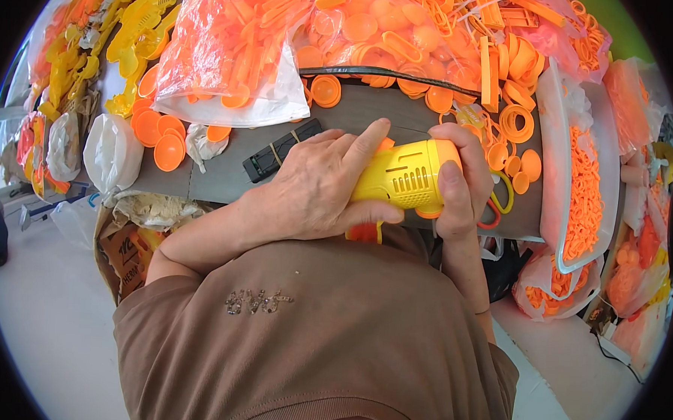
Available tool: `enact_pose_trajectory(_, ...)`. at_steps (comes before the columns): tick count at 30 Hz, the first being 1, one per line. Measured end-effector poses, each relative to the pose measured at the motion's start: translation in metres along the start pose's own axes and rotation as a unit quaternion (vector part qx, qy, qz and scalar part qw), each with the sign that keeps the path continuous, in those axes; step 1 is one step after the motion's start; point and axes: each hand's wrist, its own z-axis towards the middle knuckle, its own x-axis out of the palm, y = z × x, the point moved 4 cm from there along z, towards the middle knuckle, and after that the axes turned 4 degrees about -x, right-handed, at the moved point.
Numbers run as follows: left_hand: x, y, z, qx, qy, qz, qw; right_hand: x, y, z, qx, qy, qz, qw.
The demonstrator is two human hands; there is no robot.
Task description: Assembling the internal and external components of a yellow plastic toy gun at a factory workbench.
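A yellow plastic housing (398,177) with vent slots and orange at its ends lies sideways between my hands, above the table's near edge. My left hand (319,175) closes round its left end, thumb below and index finger stretched along the top. Its other fingertips are partly hidden. At the right end, my right hand (463,189) grips the housing with the thumb on the near face and fingers behind. Behind my left hand lies a black slotted strip (283,149). Scissors (501,204) with red and yellow handles stick out beside my right hand.
Clear bags of orange plastic parts (246,41) cover the back of the grey table (203,178). Orange round caps (170,152) lie at the left, beyond them yellow parts (141,47). A white bin (552,167) of small orange pieces stands right; a cardboard box (120,257) sits below left.
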Motion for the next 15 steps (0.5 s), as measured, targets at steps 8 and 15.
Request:
enact_pose_trajectory(8,0.026,0.007,-0.006,0.064,-0.041,0.015,0.997,0.002,-0.007,-0.014,-0.002,-0.029,-0.004,1.0)
enact_pose_trajectory(15,0.034,0.022,-0.012,0.013,-0.04,-0.031,0.999,0.009,-0.017,-0.014,0.062,-0.006,-0.014,0.998)
